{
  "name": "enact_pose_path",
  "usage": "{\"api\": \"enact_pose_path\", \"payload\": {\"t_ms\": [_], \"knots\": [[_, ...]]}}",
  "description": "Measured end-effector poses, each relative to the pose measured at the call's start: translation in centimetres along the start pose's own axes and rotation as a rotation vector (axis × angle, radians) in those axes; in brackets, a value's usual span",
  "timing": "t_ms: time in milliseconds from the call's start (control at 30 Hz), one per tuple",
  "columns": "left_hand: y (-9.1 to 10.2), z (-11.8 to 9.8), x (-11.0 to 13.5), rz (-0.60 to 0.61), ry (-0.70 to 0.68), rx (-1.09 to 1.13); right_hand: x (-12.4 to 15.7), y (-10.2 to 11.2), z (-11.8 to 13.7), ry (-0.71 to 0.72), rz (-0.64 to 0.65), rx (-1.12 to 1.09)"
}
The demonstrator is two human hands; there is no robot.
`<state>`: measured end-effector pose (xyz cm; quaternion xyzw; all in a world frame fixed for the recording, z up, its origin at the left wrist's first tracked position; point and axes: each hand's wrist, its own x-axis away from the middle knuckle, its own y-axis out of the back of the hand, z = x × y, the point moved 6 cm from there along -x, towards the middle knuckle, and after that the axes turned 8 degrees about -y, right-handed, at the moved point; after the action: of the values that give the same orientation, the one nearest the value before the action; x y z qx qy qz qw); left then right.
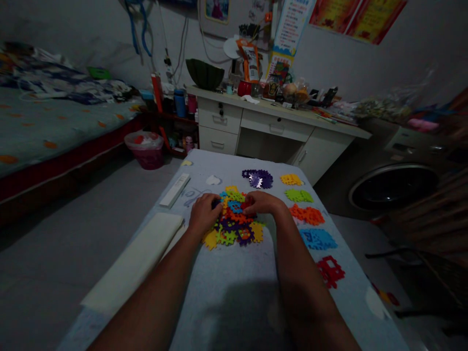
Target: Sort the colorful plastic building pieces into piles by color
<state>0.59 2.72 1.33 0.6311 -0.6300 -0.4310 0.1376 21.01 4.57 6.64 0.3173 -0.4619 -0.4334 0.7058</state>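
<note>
A mixed heap of coloured plastic interlocking pieces [234,228] lies in the middle of a low table [226,292] with a pale blue cloth. My left hand [204,212] rests on the heap's left side, fingers curled down onto the pieces. My right hand [261,203] sits on the heap's far right, fingers bent over a red piece. Along the table's right side lie sorted groups: purple [258,178], yellow [291,179], green [299,196], orange [307,214], blue [318,239] and red [330,271].
A white remote [175,189] and a long pale flat box [135,261] lie on the table's left. Beyond stand a white desk [270,124] crowded with items, a bed [47,126] at left, a pink bin [146,148], and a washing machine [395,180] at right.
</note>
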Motion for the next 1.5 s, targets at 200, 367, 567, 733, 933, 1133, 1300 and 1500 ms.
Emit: {"api": "enact_pose_path", "payload": {"t_ms": [200,367,567,733,933,1133,1300,1500], "knots": [[0.0,0.1,-0.1,-0.016,-0.002,0.013,1.8,0.4,0.2,0.018,-0.077,0.02],[0.1,-0.1,-0.1,-0.006,-0.008,0.036,5.5,1.5,-1.4,0.055,-0.125,-0.088],[-0.2,0.6,-0.3,-0.003,-0.006,0.071,11.7,2.8,-7.6,-0.003,-0.199,-0.094],[-0.4,1.0,-0.5,0.012,-0.011,0.064,17.5,2.6,-14.0,-0.102,-0.234,-0.078],[-0.5,1.2,-0.6,0.021,-0.017,0.039,21.8,-0.1,-20.6,-0.315,-0.276,-0.14],[-0.8,1.7,-0.7,0.027,-0.022,0.031,23.3,-2.2,-22.5,-0.421,-0.324,-0.169],[-0.8,1.7,-0.7,0.044,-0.015,0.031,23.8,-2.1,-21.8,-0.451,-0.311,-0.169],[-0.4,1.1,-0.6,0.058,-0.003,0.037,22.2,0.3,-17.9,-0.363,-0.411,-0.136]]}}
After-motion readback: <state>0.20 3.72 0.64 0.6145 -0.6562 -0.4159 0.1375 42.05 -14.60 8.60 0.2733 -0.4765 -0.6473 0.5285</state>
